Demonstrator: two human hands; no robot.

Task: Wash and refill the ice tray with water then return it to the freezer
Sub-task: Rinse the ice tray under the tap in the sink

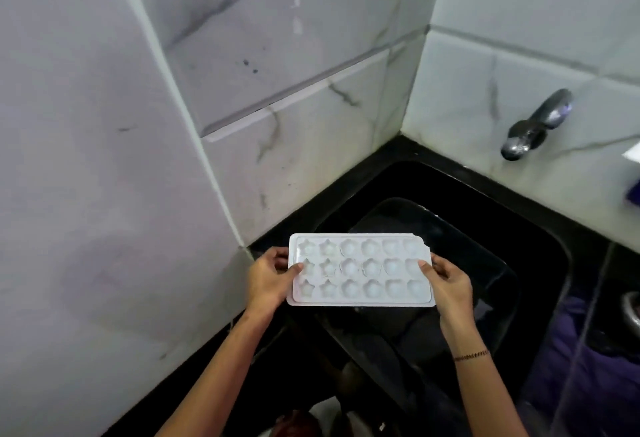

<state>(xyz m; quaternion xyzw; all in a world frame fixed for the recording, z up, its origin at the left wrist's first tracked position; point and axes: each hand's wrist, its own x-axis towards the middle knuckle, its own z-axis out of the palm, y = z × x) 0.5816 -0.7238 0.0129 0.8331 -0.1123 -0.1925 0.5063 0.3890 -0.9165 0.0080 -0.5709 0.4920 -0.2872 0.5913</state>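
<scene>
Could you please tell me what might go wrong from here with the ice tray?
1. The ice tray is gripped only at its short ends by the left hand and right hand; wet, it could slip into the sink.
2. The tap sits off to the right of the tray, so water may miss it and splash the wall.

The single head-worn wide-angle camera looks forward and steeply down from close above the black sink [547, 253], which fills the lower right of frame, with the tiled corner walls [104, 159] across the top and the tap [535, 125] at right.
</scene>
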